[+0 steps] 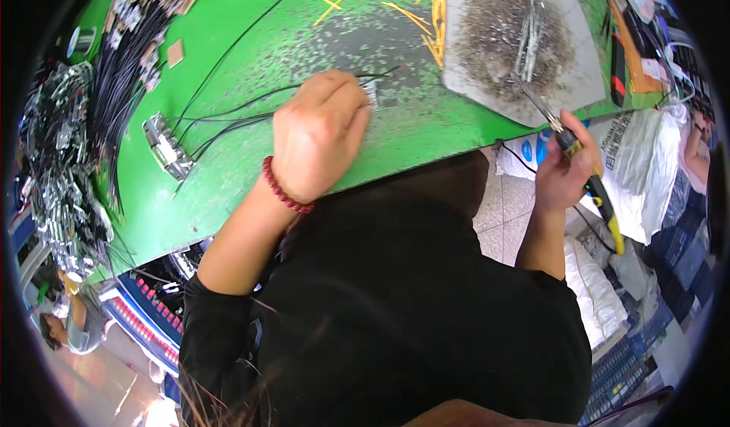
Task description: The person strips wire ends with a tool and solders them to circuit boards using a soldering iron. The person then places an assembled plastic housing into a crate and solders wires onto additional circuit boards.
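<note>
My left hand [319, 126], a red bead bracelet at its wrist, is closed over thin black wires [243, 101] on the green table. A wire end sticks out beyond the fingers, and a small silvery part [370, 94] shows at the fingertips; the hand hides the rest. The wires run left to a metal-cased piece [167, 147] lying on the table. In my right hand [564, 165] is a soldering iron [603, 203] with a black and yellow handle. Its tip points over a grey board [475, 85] covered with dark residue, beside silvery strands [528, 43].
At the left lie a heap of metal parts [65, 161] and a bundle of black wires [129, 69]. Yellow strips [437, 16] border the grey board. White sacks [635, 161] stand past the table's right edge. Another person [76, 324] is at the lower left.
</note>
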The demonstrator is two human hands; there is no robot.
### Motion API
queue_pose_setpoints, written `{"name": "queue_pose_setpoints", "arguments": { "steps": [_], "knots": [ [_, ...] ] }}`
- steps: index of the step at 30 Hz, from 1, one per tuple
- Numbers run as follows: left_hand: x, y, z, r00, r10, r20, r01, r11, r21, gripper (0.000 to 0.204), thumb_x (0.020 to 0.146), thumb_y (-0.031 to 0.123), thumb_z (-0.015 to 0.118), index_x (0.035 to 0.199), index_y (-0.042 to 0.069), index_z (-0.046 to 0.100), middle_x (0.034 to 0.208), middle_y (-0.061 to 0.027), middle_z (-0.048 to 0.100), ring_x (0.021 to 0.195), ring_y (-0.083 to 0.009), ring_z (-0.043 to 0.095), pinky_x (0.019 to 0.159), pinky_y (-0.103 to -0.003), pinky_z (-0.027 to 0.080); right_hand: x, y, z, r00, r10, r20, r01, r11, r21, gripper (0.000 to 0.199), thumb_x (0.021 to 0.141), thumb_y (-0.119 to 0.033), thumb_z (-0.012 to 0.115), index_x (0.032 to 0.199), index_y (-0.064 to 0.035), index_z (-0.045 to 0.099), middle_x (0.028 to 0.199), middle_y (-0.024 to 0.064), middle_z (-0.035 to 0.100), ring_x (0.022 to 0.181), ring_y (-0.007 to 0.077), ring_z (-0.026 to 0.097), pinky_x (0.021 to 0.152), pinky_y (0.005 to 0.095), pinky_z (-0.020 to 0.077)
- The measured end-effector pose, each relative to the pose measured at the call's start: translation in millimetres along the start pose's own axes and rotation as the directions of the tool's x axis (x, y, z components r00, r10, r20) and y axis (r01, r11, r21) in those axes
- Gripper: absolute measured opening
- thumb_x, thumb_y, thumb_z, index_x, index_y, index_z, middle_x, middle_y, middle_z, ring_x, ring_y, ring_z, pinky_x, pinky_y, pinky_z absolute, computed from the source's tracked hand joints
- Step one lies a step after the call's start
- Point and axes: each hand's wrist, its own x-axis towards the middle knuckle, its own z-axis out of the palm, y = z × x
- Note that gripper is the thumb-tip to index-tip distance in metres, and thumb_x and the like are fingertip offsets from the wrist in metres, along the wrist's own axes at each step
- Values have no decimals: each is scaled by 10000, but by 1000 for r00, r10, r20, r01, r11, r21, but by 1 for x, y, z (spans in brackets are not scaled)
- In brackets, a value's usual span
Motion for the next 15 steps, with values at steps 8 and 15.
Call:
{"name": "queue_pose_setpoints", "arguments": {
  "steps": [8, 15],
  "knots": [
    [1, -1, 2, 999, -46, 18, 47, 991, -121, 126, 695, -43, 703, 759, 11, 609, 823, -134, 621, 722, -284, 616, 630, -348, 510, 11, 13, -41, 993, -64, -97, 68, 997, 41, 152, 736, -15, 563, 879, 37, 552, 773, 60, 557, 597, 84, 503, 568, 197, 406],
    [1, 1, 1, 998, -60, 23, 63, 990, -123, 125, 703, -50, 697, 768, -5, 601, 815, -133, 613, 716, -291, 606, 630, -351, 500, 15, 26, -33, 993, -84, -85, 80, 995, -54, 139, 757, -3, 539, 884, 52, 549, 747, 84, 559, 556, 102, 517, 539, 171, 401]
  ]
}}
